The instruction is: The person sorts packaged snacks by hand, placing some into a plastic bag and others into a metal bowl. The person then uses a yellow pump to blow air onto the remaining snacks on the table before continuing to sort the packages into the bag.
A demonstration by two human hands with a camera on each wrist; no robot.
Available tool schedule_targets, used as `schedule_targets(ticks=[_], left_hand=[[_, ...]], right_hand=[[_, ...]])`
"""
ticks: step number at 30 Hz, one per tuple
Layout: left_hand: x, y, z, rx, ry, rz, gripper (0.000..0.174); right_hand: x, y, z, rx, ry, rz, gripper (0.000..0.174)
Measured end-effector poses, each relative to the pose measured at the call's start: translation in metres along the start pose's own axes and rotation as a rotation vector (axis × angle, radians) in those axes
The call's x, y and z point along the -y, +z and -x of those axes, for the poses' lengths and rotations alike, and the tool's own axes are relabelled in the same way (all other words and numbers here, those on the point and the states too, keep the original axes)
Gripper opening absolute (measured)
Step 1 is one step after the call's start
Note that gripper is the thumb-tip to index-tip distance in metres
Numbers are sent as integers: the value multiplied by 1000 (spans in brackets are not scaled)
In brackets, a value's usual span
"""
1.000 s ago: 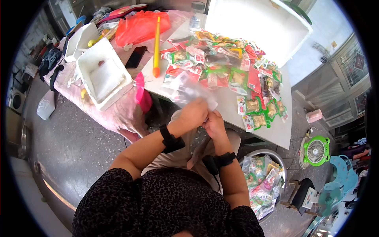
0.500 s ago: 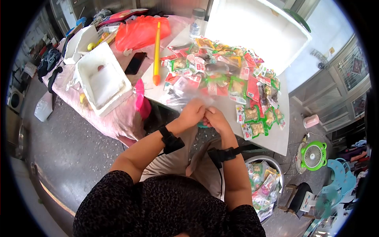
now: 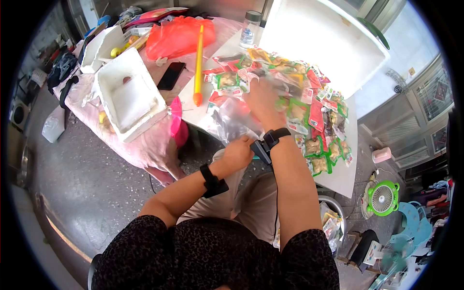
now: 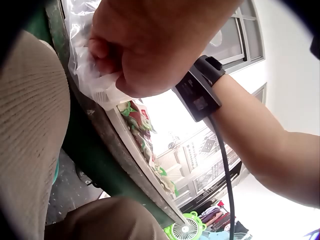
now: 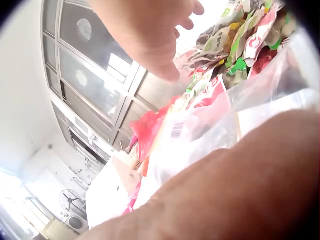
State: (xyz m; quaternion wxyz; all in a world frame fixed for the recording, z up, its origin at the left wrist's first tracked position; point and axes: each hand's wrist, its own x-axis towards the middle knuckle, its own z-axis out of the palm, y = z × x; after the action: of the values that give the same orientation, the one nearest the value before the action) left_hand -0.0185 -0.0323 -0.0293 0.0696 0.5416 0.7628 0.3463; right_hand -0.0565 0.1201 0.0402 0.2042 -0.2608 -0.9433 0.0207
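Head view: the left hand [image 3: 238,152] grips a clear bag [image 3: 231,122] that lies at the near edge of the surface [image 3: 193,115]. The right hand [image 3: 263,99], blurred, stretches over the packets [image 3: 314,113].

Left wrist view: the left hand's fingers [image 4: 102,50] pinch the bag's plastic.

Right wrist view: the right hand hangs above the packets with relaxed fingers, holding nothing.

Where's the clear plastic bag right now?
Head view: the clear plastic bag is at the near edge of the white table, gripped by the left hand, just left of the right forearm, before the snack packets.
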Motion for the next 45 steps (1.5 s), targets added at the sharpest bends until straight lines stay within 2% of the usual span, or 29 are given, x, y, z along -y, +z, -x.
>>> schedule_targets(ticks=[2,5,8,13,15,18,21,24,27,33,40,43,45], left_hand=[[1,-3,1,32,-34,-33,15],[2,-6,2,55,22,-95,14],[4,-3,4,8,46,-40,12],[5,-2,4,-66,41,85,9],[5,-2,3,-73,15,137,8],[7,-1,2,-87,16,205,7],[8,1,1,-110,52,217,8],[6,2,4,-141,50,220,8],[2,-2,4,-162,41,216,7],[-7,-6,4,-185,82,131,7],[-21,-16,9,-199,163,-22,9],[-19,-17,8,-213,227,-155,11],[-20,-19,7,-213,258,-215,11]], right_hand=[[-11,22,-8,72,27,82,27],[-21,17,-8,114,-13,106,22],[-34,0,-1,-57,-33,113,18],[-66,-49,35,-446,83,-307,14],[-71,-81,58,-407,331,-783,13],[-106,-83,91,-491,656,-1495,15],[-102,-92,133,-472,700,-1812,16],[-83,-96,174,-410,769,-1900,17],[-88,-78,216,-329,801,-1959,18],[-85,-57,241,-175,886,-2012,17],[-73,-24,237,-327,917,-2281,21],[-67,-5,237,-358,1050,-2379,21],[-58,-1,235,-389,1070,-2486,22]])
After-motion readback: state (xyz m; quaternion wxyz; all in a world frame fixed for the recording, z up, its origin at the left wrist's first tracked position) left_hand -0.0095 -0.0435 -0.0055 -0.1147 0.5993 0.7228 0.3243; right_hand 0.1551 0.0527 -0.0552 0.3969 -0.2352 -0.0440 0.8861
